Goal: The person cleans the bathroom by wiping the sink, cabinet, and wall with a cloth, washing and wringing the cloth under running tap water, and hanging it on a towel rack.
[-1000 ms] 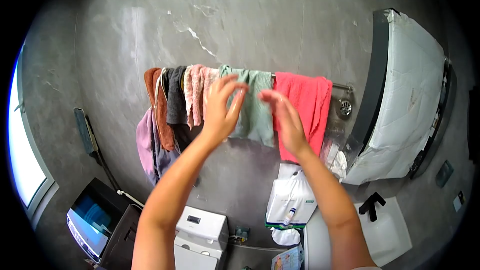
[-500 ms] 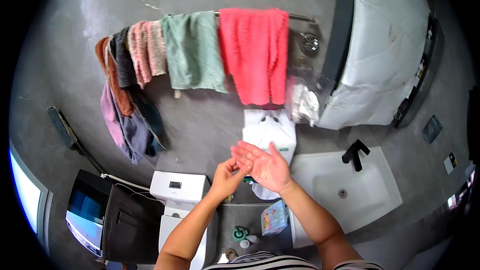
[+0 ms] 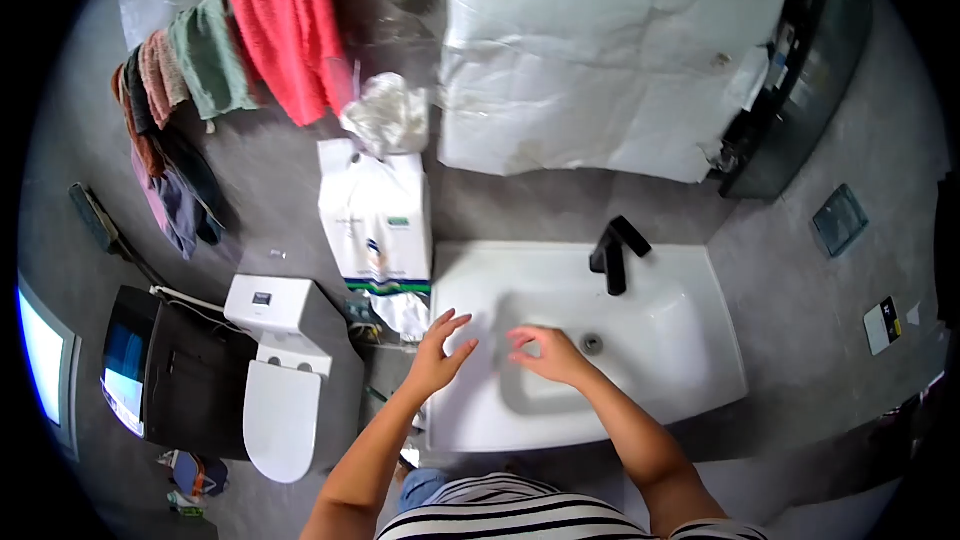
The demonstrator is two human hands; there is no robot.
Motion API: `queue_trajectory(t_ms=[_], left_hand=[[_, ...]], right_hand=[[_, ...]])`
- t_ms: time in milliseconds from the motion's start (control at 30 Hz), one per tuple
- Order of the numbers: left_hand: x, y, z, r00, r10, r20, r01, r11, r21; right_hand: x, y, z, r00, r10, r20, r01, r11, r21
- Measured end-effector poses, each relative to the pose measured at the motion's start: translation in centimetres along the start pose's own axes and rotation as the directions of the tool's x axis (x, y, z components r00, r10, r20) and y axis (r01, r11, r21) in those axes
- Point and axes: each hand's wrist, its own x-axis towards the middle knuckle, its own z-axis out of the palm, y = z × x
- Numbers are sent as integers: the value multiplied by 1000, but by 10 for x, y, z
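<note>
My left hand (image 3: 437, 356) hovers over the left edge of the white sink (image 3: 465, 410), fingers apart and holding nothing. Over the basin, my right hand (image 3: 550, 355) is also open, its fingers loosely curved with nothing in them. A gap separates the two hands. Behind the basin stands a black faucet (image 3: 615, 255), and no water shows coming from it. The round drain (image 3: 592, 344) lies just right of my right hand. Hanging left of the sink is a white tissue bag (image 3: 372, 215), with a white tissue sticking out at its lower end.
A white toilet (image 3: 283, 410) and a dark washing machine (image 3: 195, 370) stand at the left. Towels, including a red towel (image 3: 290, 35), hang from a wall bar. A cabinet with a white covering (image 3: 610, 60) juts out above the sink.
My view has swung right toward the sink. My hands, touching each other before, have come apart, and the right one is now over the basin.
</note>
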Motion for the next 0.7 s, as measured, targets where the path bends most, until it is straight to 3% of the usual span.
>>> queue_trajectory(t_ms=[67,100,133,167,200,233,333,367,467,567,667,700], left_hand=[[-6,16,34,997,-33,-68,34,999,2],[-9,21,45,996,-26,-83,26,1000,-12],[-9,25,51,979,-204,10,204,976,-74],[-9,29,52,923,-367,116,380,918,-117],[-13,33,56,895,-415,163,432,898,-86],[-16,36,60,863,-461,209,480,876,-49],[-29,41,69,941,-275,197,227,945,234],[-32,39,75,948,-251,196,168,918,360],[-31,27,81,951,-165,261,89,956,279],[-34,-12,97,984,-44,170,39,999,34],[-38,-6,98,974,-167,154,181,981,-76],[-39,4,97,973,-179,144,186,982,-39]], right_hand=[[-13,13,-18,975,109,-192,-130,987,-99],[-18,26,-25,976,138,-170,-168,970,-177],[-23,40,-32,975,166,-148,-200,946,-255],[-32,56,-30,989,69,-131,-125,865,-485],[-41,59,-30,996,-23,-92,-46,727,-686],[-53,63,-33,955,290,65,-187,756,-627],[-76,70,-35,912,377,161,-204,758,-620],[-82,83,-34,936,325,137,-216,835,-505],[-96,98,-30,942,332,-48,-325,868,-376],[-107,88,-33,908,397,-135,-405,747,-528],[-110,88,-47,973,186,-134,-219,930,-296],[-110,70,-56,979,101,-175,-153,937,-315]])
